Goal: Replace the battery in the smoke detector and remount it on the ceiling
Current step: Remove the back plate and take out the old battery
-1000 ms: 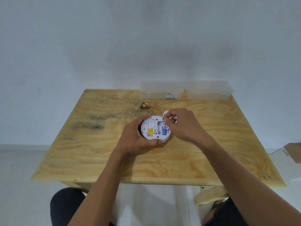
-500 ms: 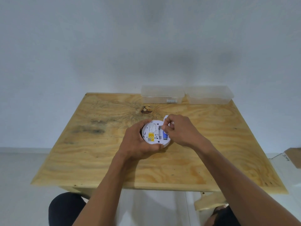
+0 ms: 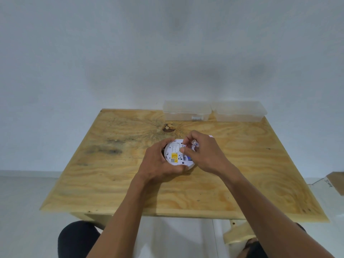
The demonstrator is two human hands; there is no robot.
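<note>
Plywood counter carries the smoke detector, which lies back-up near its middle, yellow label facing me. My left hand grips the detector's left and near rim, fingers curled round its edge. My right hand hovers over the detector's right side, its fingers pinching a small cylindrical battery whose round end points toward me, just above the open compartment. A bit of blue shows inside the detector beside my right thumb; I cannot tell what it is. Two clear plastic boxes sit side by side at the counter's far edge against the wall.
</note>
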